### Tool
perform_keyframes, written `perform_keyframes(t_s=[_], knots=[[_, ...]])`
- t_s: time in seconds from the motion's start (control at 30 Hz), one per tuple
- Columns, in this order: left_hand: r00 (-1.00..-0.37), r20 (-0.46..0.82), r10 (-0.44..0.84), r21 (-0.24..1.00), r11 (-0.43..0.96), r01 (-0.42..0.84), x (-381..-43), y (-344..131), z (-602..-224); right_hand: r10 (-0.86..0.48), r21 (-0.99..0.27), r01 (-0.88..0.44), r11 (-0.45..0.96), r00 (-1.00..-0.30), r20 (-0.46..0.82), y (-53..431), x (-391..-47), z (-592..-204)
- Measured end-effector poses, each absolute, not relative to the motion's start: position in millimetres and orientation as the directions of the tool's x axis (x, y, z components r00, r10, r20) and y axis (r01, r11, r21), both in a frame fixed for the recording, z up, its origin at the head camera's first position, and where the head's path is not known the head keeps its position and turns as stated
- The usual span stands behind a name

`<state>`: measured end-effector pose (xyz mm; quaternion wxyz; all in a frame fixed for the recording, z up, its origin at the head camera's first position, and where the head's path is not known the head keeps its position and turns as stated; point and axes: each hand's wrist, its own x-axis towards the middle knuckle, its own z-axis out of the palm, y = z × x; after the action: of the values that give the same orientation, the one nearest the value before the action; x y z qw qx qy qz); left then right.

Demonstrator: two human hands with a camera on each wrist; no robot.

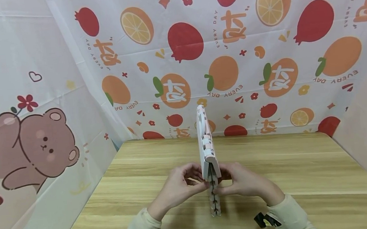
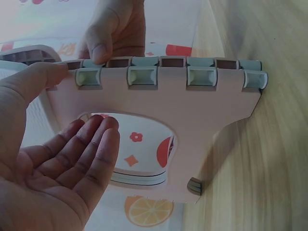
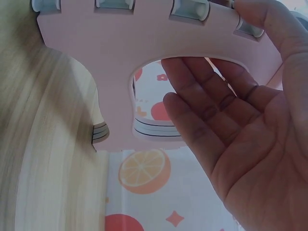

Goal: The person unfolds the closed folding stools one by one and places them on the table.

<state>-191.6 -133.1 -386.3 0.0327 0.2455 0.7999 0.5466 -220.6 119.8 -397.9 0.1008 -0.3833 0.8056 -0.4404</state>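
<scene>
At centre, 2 half-curled hands [image 1: 177, 187] [image 1: 246, 183] seemingly grip panels [image 2: 192, 113].

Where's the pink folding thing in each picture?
Head: the pink folding thing is lower middle, edge-on, between the left hand and right hand.
Left wrist: its pink side is across the middle.
Right wrist: its pink side is across the top.
Shared landmark: the table, at the bottom in head, right side in left wrist, left side in right wrist.

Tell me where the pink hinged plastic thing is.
In the head view, the pink hinged plastic thing sits near centre, between left grip and right grip.
</scene>
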Motion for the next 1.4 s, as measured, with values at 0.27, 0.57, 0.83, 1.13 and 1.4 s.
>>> perform_keyframes(t_s=[0.27, 0.57, 0.83, 1.13, 1.4], knots=[[-0.880, 0.176, 0.441, 0.888, 0.314, 0.336, -193, -128, -392, -0.711, -0.765, -0.548, 0.339, -0.682, 0.174, 120, -221, -398], [-0.883, 0.184, 0.432, 0.881, 0.325, 0.343, -193, -125, -395, -0.700, -0.760, -0.517, 0.394, -0.704, 0.116, 125, -216, -403], [-0.886, 0.183, 0.426, 0.880, 0.332, 0.341, -192, -125, -395, -0.696, -0.740, -0.480, 0.471, -0.718, 0.023, 131, -216, -420], [-0.884, 0.174, 0.434, 0.891, 0.312, 0.329, -192, -124, -395, -0.716, -0.750, -0.475, 0.461, -0.698, 0.002, 128, -218, -438], [-0.887, 0.161, 0.432, 0.898, 0.309, 0.313, -192, -125, -394, -0.708, -0.718, -0.511, 0.472, -0.706, 0.038, 127, -216, -443]])
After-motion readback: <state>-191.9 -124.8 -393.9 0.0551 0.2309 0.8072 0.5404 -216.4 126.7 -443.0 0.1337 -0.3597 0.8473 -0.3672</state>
